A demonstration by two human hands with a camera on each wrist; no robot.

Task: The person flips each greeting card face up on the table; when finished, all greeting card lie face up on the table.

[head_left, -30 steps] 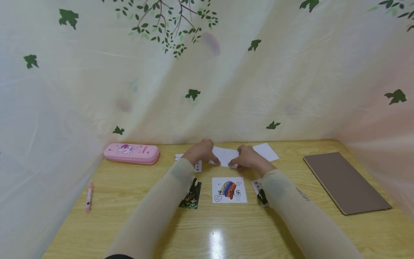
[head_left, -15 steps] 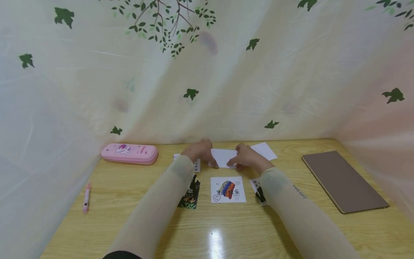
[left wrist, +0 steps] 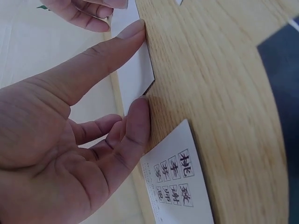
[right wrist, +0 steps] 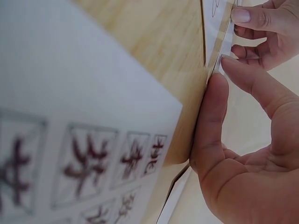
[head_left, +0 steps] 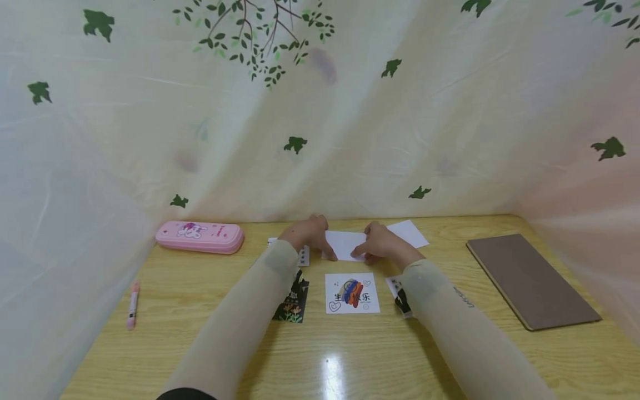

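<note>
A blank white card (head_left: 344,244) lies near the table's back edge, between my two hands. My left hand (head_left: 307,233) holds its left end, thumb (left wrist: 133,30) on the near edge and index finger at a corner. My right hand (head_left: 384,243) pinches the right end between thumb and curled fingers, which partly hide it. Just in front lies a white card with a colourful drawing (head_left: 353,293). A card with boxed handwritten characters (left wrist: 173,179) is beside my left hand. Behind my right hand is another plain white card (head_left: 410,233).
A dark card with flowers (head_left: 294,303) lies partly under the left sleeve, another printed card (head_left: 401,297) under the right one. A pink pencil case (head_left: 200,237) and a pink pen (head_left: 133,305) are on the left, a brown notebook (head_left: 532,280) on the right. Patterned cloth (head_left: 350,139) hangs behind.
The blank card's far edge has shifted slightly toward me. Both hands stay in nearly the same place on it. The head view has moved a little.
</note>
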